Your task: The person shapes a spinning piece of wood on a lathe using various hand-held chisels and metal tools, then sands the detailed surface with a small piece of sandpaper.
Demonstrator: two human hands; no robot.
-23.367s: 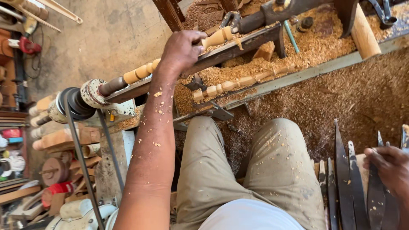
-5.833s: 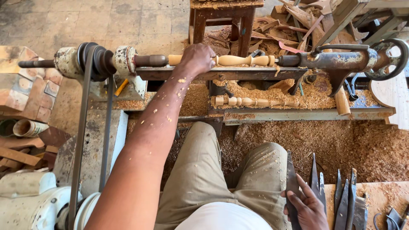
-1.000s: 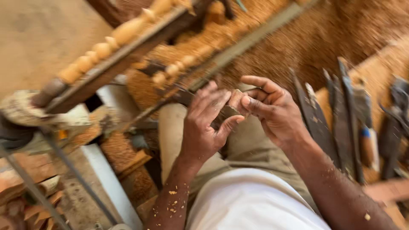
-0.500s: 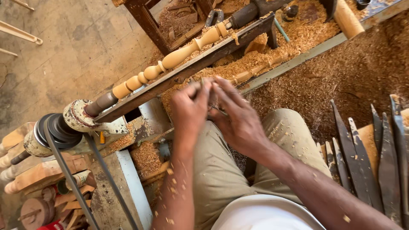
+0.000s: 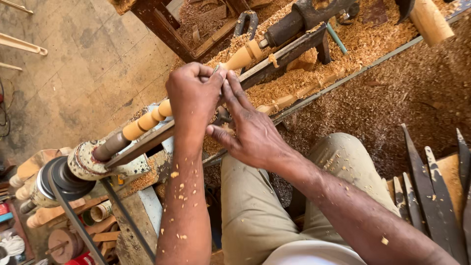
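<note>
A pale turned wooden spindle (image 5: 142,121) is mounted across the lathe, from the headstock (image 5: 83,159) at lower left to the tailstock (image 5: 304,14) at the top. Both my hands meet over its middle. My left hand (image 5: 194,95) is curled over the spindle, fingertips pinching a small thin metal tool (image 5: 216,71). My right hand (image 5: 250,130) lies just beside it, with index and middle fingers stretched up onto the same tool. Most of the tool is hidden by my fingers. Wood chips stick to my left forearm.
A drive belt (image 5: 73,216) runs down from the headstock. Shavings (image 5: 363,44) heap the lathe bed, where another turned spindle (image 5: 294,98) lies. Several long chisels (image 5: 427,181) rest at my right. A wooden cylinder (image 5: 431,19) sits top right, turned pieces (image 5: 34,164) at far left.
My hands went from fiddling with a small item near my lap to reaching up onto the spindle. The view has steadied and tilted toward the lathe.
</note>
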